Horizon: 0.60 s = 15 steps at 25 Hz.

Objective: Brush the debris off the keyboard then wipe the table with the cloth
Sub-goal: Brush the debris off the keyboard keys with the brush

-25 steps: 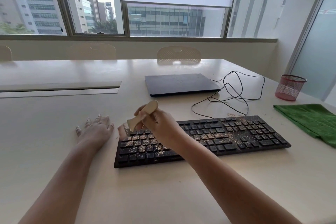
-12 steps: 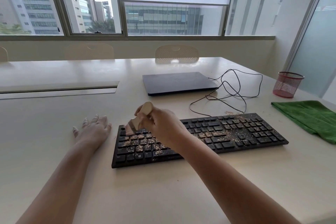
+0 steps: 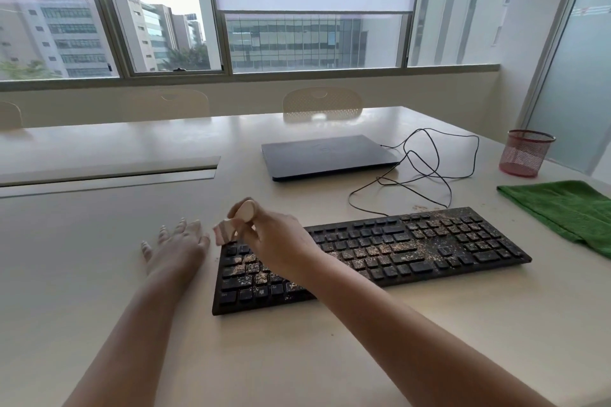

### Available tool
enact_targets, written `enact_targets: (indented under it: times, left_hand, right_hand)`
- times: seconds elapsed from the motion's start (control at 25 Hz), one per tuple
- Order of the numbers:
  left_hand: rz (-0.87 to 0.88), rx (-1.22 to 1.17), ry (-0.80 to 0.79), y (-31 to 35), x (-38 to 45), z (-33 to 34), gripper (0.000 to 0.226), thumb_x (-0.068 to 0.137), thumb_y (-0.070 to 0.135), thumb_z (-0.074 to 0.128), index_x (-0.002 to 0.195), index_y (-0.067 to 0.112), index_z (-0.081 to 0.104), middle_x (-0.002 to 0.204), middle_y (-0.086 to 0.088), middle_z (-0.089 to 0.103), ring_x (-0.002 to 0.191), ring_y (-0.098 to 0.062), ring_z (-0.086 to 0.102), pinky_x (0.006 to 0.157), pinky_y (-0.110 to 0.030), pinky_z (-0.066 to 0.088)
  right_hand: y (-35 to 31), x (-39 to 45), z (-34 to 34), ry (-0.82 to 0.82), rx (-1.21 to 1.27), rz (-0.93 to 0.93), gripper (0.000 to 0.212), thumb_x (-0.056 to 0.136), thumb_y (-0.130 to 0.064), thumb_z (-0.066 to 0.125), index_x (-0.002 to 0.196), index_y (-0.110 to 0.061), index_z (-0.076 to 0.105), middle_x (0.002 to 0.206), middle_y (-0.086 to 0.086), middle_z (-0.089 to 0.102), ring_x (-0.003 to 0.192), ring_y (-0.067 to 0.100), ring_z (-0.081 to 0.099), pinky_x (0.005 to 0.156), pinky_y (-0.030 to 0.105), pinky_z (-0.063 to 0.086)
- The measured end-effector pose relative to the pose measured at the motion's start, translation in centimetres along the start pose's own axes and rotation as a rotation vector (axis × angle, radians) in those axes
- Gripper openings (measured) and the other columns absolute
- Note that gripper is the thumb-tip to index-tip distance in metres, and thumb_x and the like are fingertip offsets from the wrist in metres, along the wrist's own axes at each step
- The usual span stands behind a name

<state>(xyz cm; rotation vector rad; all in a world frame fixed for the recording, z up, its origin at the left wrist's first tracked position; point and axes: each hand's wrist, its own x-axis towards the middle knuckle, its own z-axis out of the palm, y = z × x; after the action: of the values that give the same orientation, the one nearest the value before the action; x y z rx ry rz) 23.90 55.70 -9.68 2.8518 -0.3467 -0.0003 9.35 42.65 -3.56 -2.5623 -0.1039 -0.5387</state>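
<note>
Wooden brush (image 3: 235, 221) gripped by right hand (image 3: 281, 248) over keyboard (image 3: 396, 251); left hand (image 3: 178, 246) flat beside.

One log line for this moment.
right hand holds brush at keyboard left end | left hand flat on table | cloth untouched

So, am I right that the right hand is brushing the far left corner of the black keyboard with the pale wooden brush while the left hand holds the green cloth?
Not quite: the left hand holds nothing; it lies flat on the cream table beside the black keyboard. The green cloth lies untouched at the right. The rest stands: the right hand grips the pale wooden brush at the keyboard's far left corner, as the head view shows.
</note>
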Motion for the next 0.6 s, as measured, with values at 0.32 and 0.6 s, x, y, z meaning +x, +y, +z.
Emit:
enact_targets:
  times: [0.32,0.6]
  left_hand:
    - [0.007,0.014,-0.004,-0.2,0.0,-0.4,0.051,0.100,0.041,0.025,0.149,0.027,0.021,0.158,0.004,0.010,0.146,-0.025,0.006,0.115,-0.053,0.003]
    - [0.009,0.026,-0.014,-0.2,0.2,-0.5,0.052,0.100,0.043,0.025,0.149,0.028,0.019,0.159,0.005,0.009,0.146,-0.024,0.004,0.115,-0.053,0.002]
  right_hand:
    - [-1.3,3.8,-2.3,0.019,0.088,0.207,0.027,0.100,-0.029,0.033,0.111,-0.010,0.049,0.085,0.008,0.065,0.066,0.018,0.056,0.064,0.038,0.051]
    - [-0.4,3.9,-4.2,-0.104,-0.109,0.275,0.025,0.099,-0.030,0.040,0.115,-0.014,0.050,0.087,0.002,0.062,0.061,0.011,0.050,0.070,0.034,0.052]
